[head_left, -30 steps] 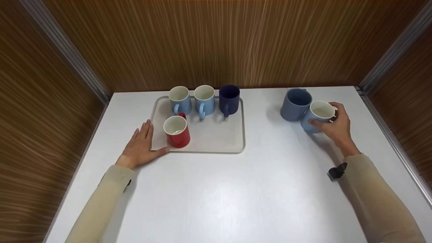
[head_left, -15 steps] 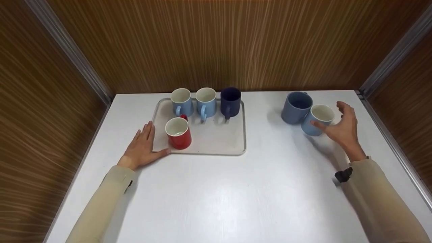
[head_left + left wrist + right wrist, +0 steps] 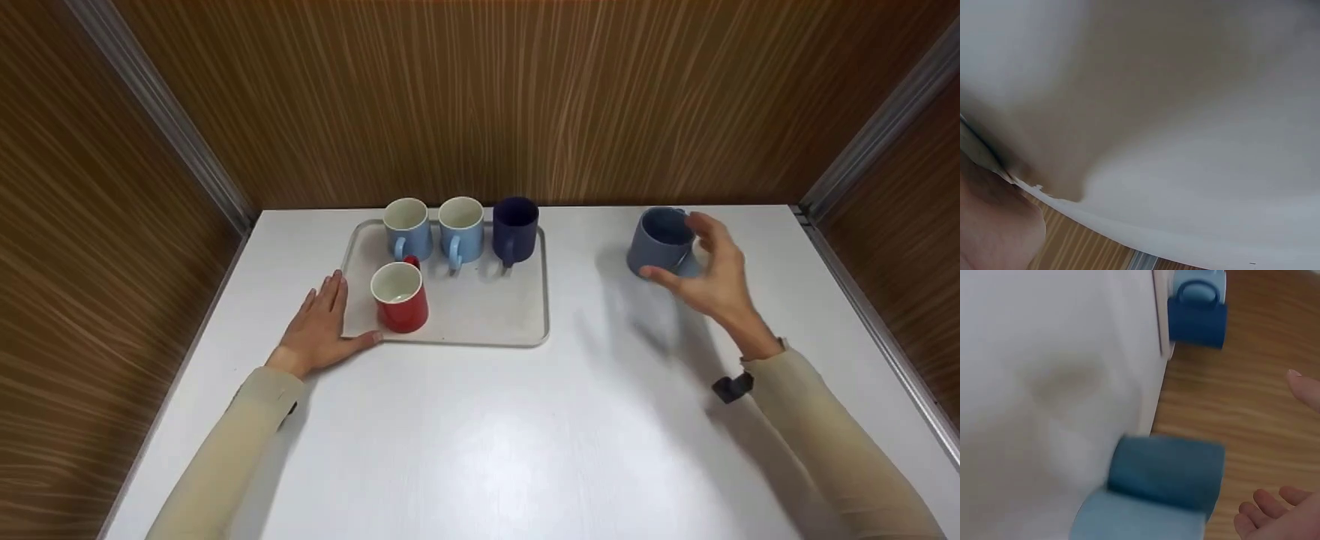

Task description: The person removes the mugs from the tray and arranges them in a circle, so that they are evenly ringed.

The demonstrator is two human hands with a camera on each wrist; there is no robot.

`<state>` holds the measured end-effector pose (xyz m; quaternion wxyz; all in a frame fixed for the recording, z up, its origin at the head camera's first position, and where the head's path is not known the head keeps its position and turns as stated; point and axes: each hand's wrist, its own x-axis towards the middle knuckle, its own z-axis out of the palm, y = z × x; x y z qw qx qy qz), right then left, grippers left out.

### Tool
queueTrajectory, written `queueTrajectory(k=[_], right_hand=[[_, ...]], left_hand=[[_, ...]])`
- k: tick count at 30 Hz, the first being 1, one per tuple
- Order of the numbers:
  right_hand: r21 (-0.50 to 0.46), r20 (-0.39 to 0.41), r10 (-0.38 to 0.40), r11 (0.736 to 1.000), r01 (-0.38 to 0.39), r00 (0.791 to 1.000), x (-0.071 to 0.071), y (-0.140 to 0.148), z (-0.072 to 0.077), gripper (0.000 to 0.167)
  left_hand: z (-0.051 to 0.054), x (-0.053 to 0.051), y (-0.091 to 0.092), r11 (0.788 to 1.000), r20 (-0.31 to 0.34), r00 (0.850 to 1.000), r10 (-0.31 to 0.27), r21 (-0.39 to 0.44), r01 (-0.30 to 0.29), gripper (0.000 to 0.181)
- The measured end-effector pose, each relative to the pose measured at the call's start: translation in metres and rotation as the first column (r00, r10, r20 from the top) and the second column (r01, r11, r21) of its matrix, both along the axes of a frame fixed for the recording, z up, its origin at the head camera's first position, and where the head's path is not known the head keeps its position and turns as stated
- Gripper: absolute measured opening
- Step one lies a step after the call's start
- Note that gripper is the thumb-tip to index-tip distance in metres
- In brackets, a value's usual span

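My left hand (image 3: 319,334) lies flat at the front left corner of a pale tray (image 3: 487,307), its thumb at the front rim close to a red mug (image 3: 403,311). On the right, my right hand (image 3: 716,281) is raised near a grey-blue mug (image 3: 646,251), thumb and fingers spread and curved. Mostly behind that hand in the head view stands a light blue mug (image 3: 1137,520), beside the grey-blue one. In the right wrist view the fingertips (image 3: 1266,502) are apart from both mugs. The left wrist view shows only part of the hand and white tabletop.
Along the tray's back stand two light blue mugs (image 3: 420,244) and a navy mug (image 3: 525,236), handles toward the front. A wood-patterned panel (image 3: 480,105) rises behind the white table (image 3: 480,427), with more panels at both sides.
My right hand let go of the light blue mug, lifted off it, and moved left over toward the grey-blue mug. The left hand stays on the tray corner.
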<state>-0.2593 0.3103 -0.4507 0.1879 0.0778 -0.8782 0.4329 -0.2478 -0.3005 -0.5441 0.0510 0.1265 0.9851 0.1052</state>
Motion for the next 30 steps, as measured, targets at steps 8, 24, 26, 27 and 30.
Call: queueTrajectory(k=[8,24,26,27,30], right_hand=[[0.005,-0.042,0.152,0.988,-0.152,0.988,-0.015,-0.067,0.002,0.103],[0.028,0.083,0.326,0.944,-0.329,0.942,-0.03,-0.179,0.009,0.109],[0.022,0.102,0.342,0.938,-0.345,0.934,-0.03,-0.194,0.008,0.11],[0.019,0.11,0.349,0.935,-0.353,0.931,-0.03,-0.201,0.007,0.11],[0.009,0.121,0.369,0.928,-0.373,0.922,-0.03,-0.222,0.001,0.109]], left_hand=[[0.001,-0.004,-0.001,1.0,0.004,1.0,0.003,-0.008,-0.003,0.128],[0.009,-0.012,0.006,0.999,-0.006,1.0,-0.02,-0.03,0.02,0.128],[0.009,-0.012,0.006,0.999,-0.009,1.0,-0.019,-0.028,0.019,0.128],[0.009,-0.012,0.007,0.999,-0.009,1.0,-0.018,-0.027,0.018,0.128],[0.008,-0.01,0.006,1.0,-0.003,1.0,-0.014,-0.022,0.014,0.128]])
